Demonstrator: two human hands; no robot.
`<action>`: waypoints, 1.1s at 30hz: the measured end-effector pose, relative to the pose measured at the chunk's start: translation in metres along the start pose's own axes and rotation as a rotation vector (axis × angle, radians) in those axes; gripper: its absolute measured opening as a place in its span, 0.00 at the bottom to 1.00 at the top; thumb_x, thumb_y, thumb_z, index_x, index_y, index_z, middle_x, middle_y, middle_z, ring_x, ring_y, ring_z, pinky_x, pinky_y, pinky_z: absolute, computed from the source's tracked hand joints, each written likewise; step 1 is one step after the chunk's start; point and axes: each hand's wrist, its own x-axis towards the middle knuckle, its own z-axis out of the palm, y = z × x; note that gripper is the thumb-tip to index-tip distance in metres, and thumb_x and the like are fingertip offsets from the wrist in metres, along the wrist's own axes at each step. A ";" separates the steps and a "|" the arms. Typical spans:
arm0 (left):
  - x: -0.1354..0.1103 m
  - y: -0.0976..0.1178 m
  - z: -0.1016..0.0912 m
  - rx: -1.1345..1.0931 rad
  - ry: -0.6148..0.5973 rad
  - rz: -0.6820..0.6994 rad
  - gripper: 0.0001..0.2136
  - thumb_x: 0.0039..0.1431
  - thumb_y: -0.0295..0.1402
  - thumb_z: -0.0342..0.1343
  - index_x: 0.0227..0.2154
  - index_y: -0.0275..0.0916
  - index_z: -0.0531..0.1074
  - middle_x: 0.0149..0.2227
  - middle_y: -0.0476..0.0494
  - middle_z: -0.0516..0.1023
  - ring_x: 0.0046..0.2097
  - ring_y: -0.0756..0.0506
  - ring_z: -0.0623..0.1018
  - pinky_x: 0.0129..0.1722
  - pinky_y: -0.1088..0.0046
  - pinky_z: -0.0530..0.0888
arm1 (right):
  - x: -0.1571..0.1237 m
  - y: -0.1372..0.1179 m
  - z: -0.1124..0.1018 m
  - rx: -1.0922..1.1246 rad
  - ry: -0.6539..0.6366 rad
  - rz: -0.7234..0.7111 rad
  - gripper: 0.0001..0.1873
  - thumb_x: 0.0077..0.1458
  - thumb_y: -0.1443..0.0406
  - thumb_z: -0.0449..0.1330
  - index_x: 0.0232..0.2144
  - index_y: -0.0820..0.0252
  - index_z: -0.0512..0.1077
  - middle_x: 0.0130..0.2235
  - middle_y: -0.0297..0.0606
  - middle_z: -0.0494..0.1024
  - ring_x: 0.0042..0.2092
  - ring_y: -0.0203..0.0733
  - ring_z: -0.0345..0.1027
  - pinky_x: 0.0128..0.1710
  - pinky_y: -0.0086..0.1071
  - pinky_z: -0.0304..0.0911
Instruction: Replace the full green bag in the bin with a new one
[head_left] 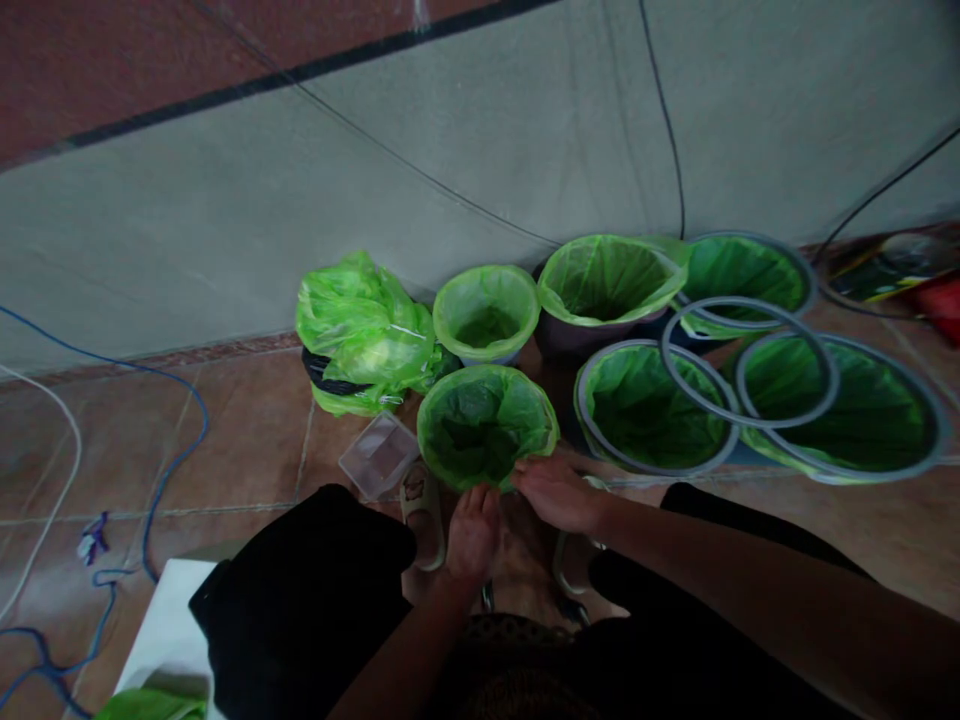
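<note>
Left hand (472,535): palm toward camera, fingers up and loosely together, tips at the near edge of the lined bin (484,425). Can't tell if it's pinching anything.

Right hand (556,495): back up, fingers slightly spread, resting over the bin's near-right rim, on the green liner. Grip not clear; no pinch visible.

Bin sits directly ahead of both hands, touching them, mouth up, green liner folded over its rim. Clear plastic box (379,457) lies tilted just left of it. Sandals (422,515) sit under and just behind the hands, one each side.

Past the bin, near the wall:
- Small lined bin (486,315), straight ahead, just beyond the first.
- Bunched green bags (360,330) with black plastic (330,375), ahead-left.
- Dark lined pot (607,285), ahead-right.
- Lined gray hoops (649,410) and (844,410), right of the hands.
- Third lined hoop (742,275), farther right, by the wall.
- Loose gray ring (750,360), lying across the hoops.

Black shorts (300,570) fill the near left. White box (165,630) is beyond them, holding green plastic (150,705). Blue cable (172,460) and white cable (52,450) run across the tile floor (247,420), far left.
</note>
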 end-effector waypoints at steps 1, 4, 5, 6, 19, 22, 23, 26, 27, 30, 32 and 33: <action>0.001 -0.002 0.004 0.006 -0.006 0.004 0.14 0.62 0.25 0.47 0.49 0.38 0.69 0.48 0.39 0.74 0.49 0.41 0.73 0.51 0.61 0.71 | 0.002 -0.001 0.005 -0.022 0.006 -0.010 0.14 0.58 0.74 0.51 0.39 0.65 0.76 0.41 0.46 0.78 0.45 0.47 0.72 0.43 0.37 0.65; 0.009 -0.007 0.009 0.044 -0.088 -0.010 0.17 0.61 0.24 0.47 0.51 0.36 0.69 0.49 0.38 0.75 0.51 0.40 0.73 0.54 0.58 0.70 | 0.012 0.005 0.022 -0.092 0.040 -0.011 0.14 0.59 0.75 0.52 0.41 0.66 0.75 0.43 0.47 0.77 0.48 0.49 0.70 0.47 0.39 0.64; 0.013 -0.008 0.009 0.061 -0.130 -0.016 0.17 0.60 0.23 0.46 0.51 0.36 0.69 0.48 0.37 0.75 0.51 0.40 0.73 0.54 0.58 0.69 | 0.015 0.008 0.027 -0.103 0.044 -0.012 0.13 0.59 0.74 0.52 0.41 0.66 0.75 0.43 0.47 0.77 0.48 0.49 0.70 0.47 0.39 0.64; 0.016 -0.009 0.009 0.079 -0.172 -0.022 0.17 0.60 0.22 0.46 0.51 0.36 0.70 0.48 0.37 0.76 0.51 0.40 0.73 0.55 0.58 0.68 | 0.018 0.012 0.031 -0.107 0.049 -0.021 0.12 0.59 0.74 0.52 0.40 0.66 0.75 0.42 0.47 0.77 0.48 0.48 0.70 0.47 0.39 0.64; 0.034 0.013 -0.007 0.110 -0.109 -0.056 0.26 0.60 0.32 0.53 0.61 0.36 0.60 0.59 0.32 0.69 0.59 0.36 0.69 0.60 0.45 0.60 | 0.011 0.043 -0.017 0.065 0.077 0.137 0.14 0.55 0.73 0.54 0.43 0.63 0.74 0.41 0.45 0.80 0.42 0.45 0.74 0.41 0.32 0.63; 0.044 0.032 -0.005 0.059 -0.114 0.000 0.25 0.61 0.34 0.53 0.60 0.33 0.62 0.58 0.31 0.70 0.56 0.36 0.71 0.57 0.52 0.66 | 0.008 0.069 -0.037 0.084 0.093 0.360 0.14 0.56 0.72 0.52 0.42 0.65 0.75 0.40 0.47 0.81 0.41 0.45 0.75 0.37 0.30 0.63; 0.049 0.037 -0.002 0.061 -0.131 0.001 0.22 0.61 0.33 0.52 0.58 0.32 0.64 0.55 0.31 0.72 0.55 0.36 0.72 0.55 0.54 0.68 | 0.007 0.077 -0.041 0.086 0.104 0.407 0.14 0.57 0.71 0.52 0.41 0.65 0.75 0.40 0.48 0.81 0.41 0.46 0.75 0.38 0.30 0.63; 0.061 0.045 0.006 0.112 -0.224 -0.040 0.14 0.63 0.25 0.45 0.48 0.33 0.71 0.45 0.34 0.78 0.48 0.37 0.77 0.48 0.58 0.71 | 0.005 0.092 -0.049 0.125 0.135 0.514 0.15 0.60 0.65 0.51 0.41 0.62 0.76 0.39 0.47 0.81 0.42 0.47 0.75 0.39 0.31 0.63; 0.064 0.045 0.009 0.130 -0.254 -0.046 0.14 0.62 0.22 0.44 0.45 0.33 0.72 0.41 0.34 0.78 0.45 0.38 0.77 0.46 0.60 0.72 | 0.004 0.094 -0.050 0.139 0.135 0.536 0.15 0.59 0.64 0.51 0.41 0.61 0.76 0.39 0.46 0.81 0.42 0.47 0.75 0.39 0.31 0.63; 0.063 0.036 0.012 0.143 -0.282 -0.011 0.13 0.60 0.20 0.44 0.40 0.33 0.73 0.36 0.35 0.78 0.42 0.39 0.78 0.46 0.60 0.72 | 0.004 0.093 -0.051 0.148 0.121 0.540 0.15 0.59 0.64 0.52 0.41 0.61 0.77 0.40 0.46 0.81 0.44 0.46 0.74 0.40 0.31 0.63; 0.057 0.022 0.010 0.124 -0.282 0.034 0.12 0.58 0.20 0.46 0.38 0.34 0.73 0.34 0.38 0.78 0.41 0.40 0.78 0.52 0.59 0.70 | 0.005 0.091 -0.052 0.148 0.112 0.536 0.15 0.59 0.64 0.52 0.41 0.61 0.77 0.41 0.47 0.81 0.44 0.47 0.74 0.40 0.31 0.63; 0.053 0.013 0.008 0.112 -0.287 0.061 0.12 0.57 0.20 0.47 0.37 0.35 0.73 0.33 0.39 0.78 0.40 0.42 0.78 0.56 0.58 0.67 | 0.005 0.090 -0.052 0.154 0.110 0.535 0.15 0.59 0.64 0.51 0.41 0.61 0.77 0.41 0.47 0.81 0.44 0.47 0.74 0.39 0.31 0.63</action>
